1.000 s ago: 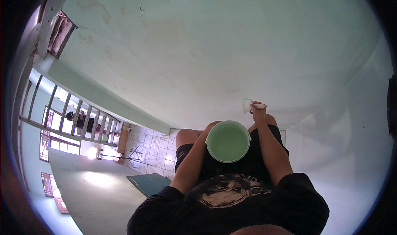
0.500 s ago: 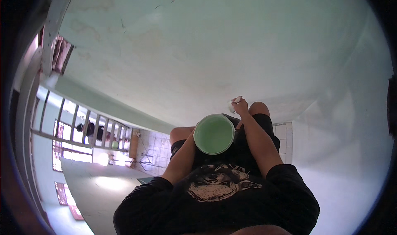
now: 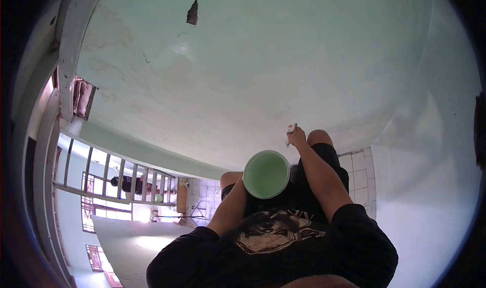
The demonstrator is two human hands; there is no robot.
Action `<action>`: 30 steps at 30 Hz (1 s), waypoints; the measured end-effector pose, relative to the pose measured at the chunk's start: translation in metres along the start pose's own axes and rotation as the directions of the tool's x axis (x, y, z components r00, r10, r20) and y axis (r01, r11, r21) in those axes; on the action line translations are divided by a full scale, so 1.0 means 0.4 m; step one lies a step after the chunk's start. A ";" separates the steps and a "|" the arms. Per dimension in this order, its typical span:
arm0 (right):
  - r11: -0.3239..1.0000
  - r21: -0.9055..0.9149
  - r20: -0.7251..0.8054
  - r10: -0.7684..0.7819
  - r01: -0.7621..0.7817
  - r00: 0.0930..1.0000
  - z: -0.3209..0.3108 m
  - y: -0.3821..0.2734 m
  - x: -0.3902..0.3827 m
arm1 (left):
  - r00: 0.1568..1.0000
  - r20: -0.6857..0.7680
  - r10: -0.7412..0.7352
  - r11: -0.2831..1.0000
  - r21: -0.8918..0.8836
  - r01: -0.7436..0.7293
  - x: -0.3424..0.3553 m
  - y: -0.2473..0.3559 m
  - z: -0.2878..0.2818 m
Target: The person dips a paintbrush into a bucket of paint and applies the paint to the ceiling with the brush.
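Note:
A pale green bucket point(image 3: 266, 174) with light green inside stands on my lap between my thighs. My left hand point(image 3: 244, 179) is against its left side, with the fingers hidden behind the bucket. My right hand point(image 3: 297, 136) is closed around what looks like a small whitish paintbrush point(image 3: 288, 139), beyond the bucket's far right rim. The brush is close to the light green wall point(image 3: 253, 85) in front of me; I cannot tell whether it touches.
The wall has stains and a dark chipped hole point(image 3: 192, 13). A second pale wall point(image 3: 425, 202) rises at right, beside floor tiles point(image 3: 357, 174). On the left are a railing point(image 3: 114, 179), a brown box-like thing point(image 3: 181, 196) and another person point(image 3: 129, 183) beyond the bars.
My view has shifted, so more of the wall's hole shows and the bucket sits lower in the picture. My right hand has turned slightly with the paintbrush.

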State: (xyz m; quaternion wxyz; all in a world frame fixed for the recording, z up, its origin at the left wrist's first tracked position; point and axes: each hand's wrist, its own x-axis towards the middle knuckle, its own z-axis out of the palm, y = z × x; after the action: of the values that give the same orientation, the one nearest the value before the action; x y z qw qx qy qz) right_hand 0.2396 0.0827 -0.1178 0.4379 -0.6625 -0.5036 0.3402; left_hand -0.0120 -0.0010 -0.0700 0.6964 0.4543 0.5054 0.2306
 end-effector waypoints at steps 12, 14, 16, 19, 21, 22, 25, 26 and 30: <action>0.844 0.536 0.037 0.019 -0.036 0.999 -0.043 -0.211 0.049 | 0.995 -0.068 0.078 0.993 0.094 -0.072 0.039 -0.037 -0.041; 0.789 0.614 0.038 -0.060 0.024 0.997 -0.088 -0.357 0.035 | 0.993 -0.080 0.087 0.992 0.095 -0.080 0.043 -0.059 -0.034; 0.761 0.556 -0.134 -0.317 0.336 0.939 -0.126 -0.469 0.062 | 0.992 -0.065 0.104 0.991 0.092 -0.098 0.059 -0.072 -0.017; 0.347 -0.282 -0.207 -0.932 0.894 0.297 -0.187 -0.724 0.066 | 0.991 -0.088 0.105 0.992 0.078 -0.098 0.063 -0.098 -0.019; 0.260 -0.391 -0.116 -0.966 0.883 0.232 -0.224 -0.872 0.057 | 0.990 -0.093 0.104 0.993 0.071 -0.098 0.069 -0.101 -0.020; 0.187 -0.485 -0.010 -0.978 0.854 0.209 -0.230 -0.914 0.062 | 0.991 -0.085 0.104 0.993 0.064 -0.099 0.076 -0.103 -0.016; -0.021 -0.650 0.092 -0.994 0.760 0.051 -0.226 -0.945 0.165 | 0.990 -0.074 0.117 0.991 0.070 -0.112 0.090 -0.089 -0.010; -0.060 -0.680 0.145 -0.988 0.731 0.055 -0.213 -0.917 0.190 | 0.990 -0.076 0.122 0.991 0.072 -0.117 0.090 -0.086 -0.012; -0.036 -0.656 0.337 -0.908 0.754 0.249 -0.123 -0.661 0.231 | 0.987 -0.084 0.135 0.988 0.082 -0.128 0.089 -0.087 -0.025</action>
State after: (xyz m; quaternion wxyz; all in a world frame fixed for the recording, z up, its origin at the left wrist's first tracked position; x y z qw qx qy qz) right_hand 0.2098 0.1890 0.1443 0.2974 -0.3551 -0.8365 -0.2928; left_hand -0.0124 0.0142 -0.1184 0.6383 0.5022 0.5135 0.2768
